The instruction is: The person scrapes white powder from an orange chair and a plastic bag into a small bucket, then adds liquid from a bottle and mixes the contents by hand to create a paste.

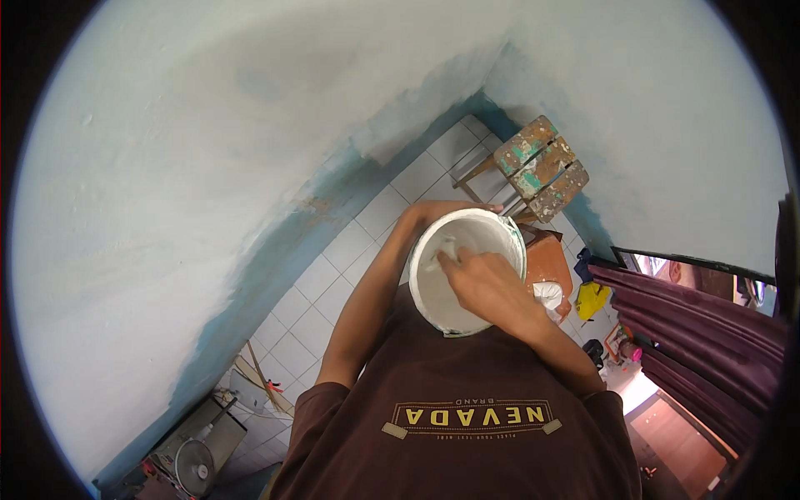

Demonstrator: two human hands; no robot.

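A white bucket, coated inside with whitish paint or paste, is held up against my chest and tilted so that its mouth shows. My left forearm curves round its far left side, and my left hand hugs the wall behind the rim, most of it hidden. Inside the mouth, my right hand is closed, with its fingers pointing down and left. A small pale thing shows at the fingertips, smeared with the same white stuff; I cannot make out its kind.
Ahead stands a paint-spattered wooden stool near the corner. White and blue walls rise left and right above a tiled floor. An orange-brown object, a yellow cloth and purple curtains are at right. A round fan-like object stands lower left.
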